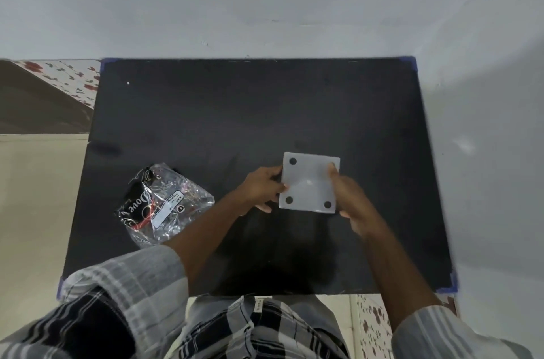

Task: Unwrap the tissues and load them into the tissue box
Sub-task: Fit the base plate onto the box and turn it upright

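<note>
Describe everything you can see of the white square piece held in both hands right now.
The white square piece is a flat panel with rounded corners, matte and plastic-looking, with a dark round spot near each of its four corners and a faint bump near its middle. It faces the camera, slightly rotated, held above the black table, right of centre. The left hand grips its left edge; the right hand grips its right edge, with one finger lying on the face near the top right spot. Whether it touches the table is unclear.

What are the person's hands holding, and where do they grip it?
Both hands hold the white square tissue box: left hand on its left edge, right hand on its right edge.
</note>
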